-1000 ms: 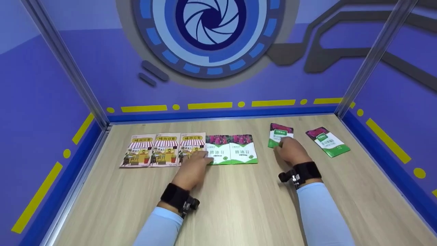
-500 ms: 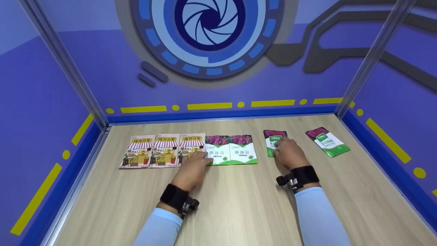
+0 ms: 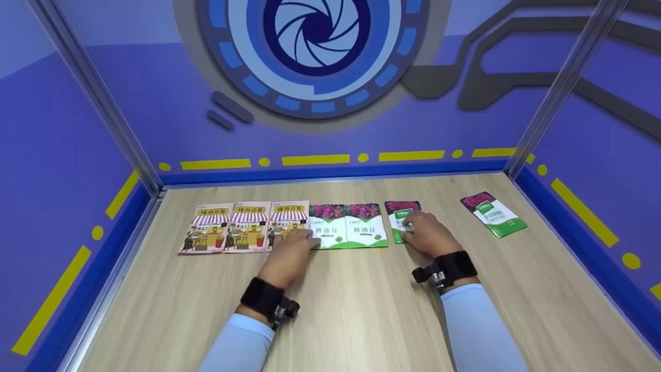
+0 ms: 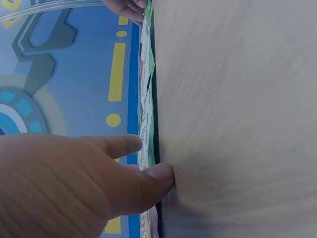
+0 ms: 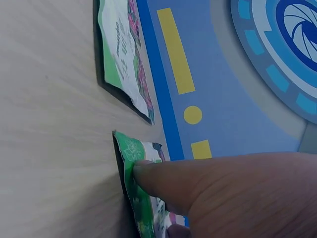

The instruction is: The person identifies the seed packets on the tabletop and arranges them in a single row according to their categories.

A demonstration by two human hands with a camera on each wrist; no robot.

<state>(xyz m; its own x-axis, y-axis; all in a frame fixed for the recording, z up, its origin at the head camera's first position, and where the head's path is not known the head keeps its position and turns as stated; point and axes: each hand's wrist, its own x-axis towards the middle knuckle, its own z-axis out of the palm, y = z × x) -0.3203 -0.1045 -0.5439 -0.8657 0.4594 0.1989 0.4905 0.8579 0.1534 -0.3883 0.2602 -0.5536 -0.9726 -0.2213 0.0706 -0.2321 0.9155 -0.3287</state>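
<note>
In the head view, three pink seed packets (image 3: 248, 228) printed with a striped awning lie side by side. Two white-and-green seed packets (image 3: 367, 226) with pink flowers continue that row to the right. My left hand (image 3: 288, 257) rests at the third pink packet and the first white-and-green one, covering part of both. A darker-flowered green-and-white seed packet (image 3: 404, 206) lies just right of the row, with a narrow strip of table between. My right hand (image 3: 433, 236) presses on its right side; the right wrist view shows the thumb (image 5: 158, 177) flat on its green end (image 5: 132, 148).
Another dark-flowered seed packet (image 3: 494, 214) lies slanted at the right. Behind the wooden table (image 3: 356, 310) stands a printed blue-purple wall (image 3: 170, 113), with side panels at left and right.
My right hand has slid the dark-flowered packet leftward and toward me, closer to the row, and it lies straighter. My left hand has stayed in place.
</note>
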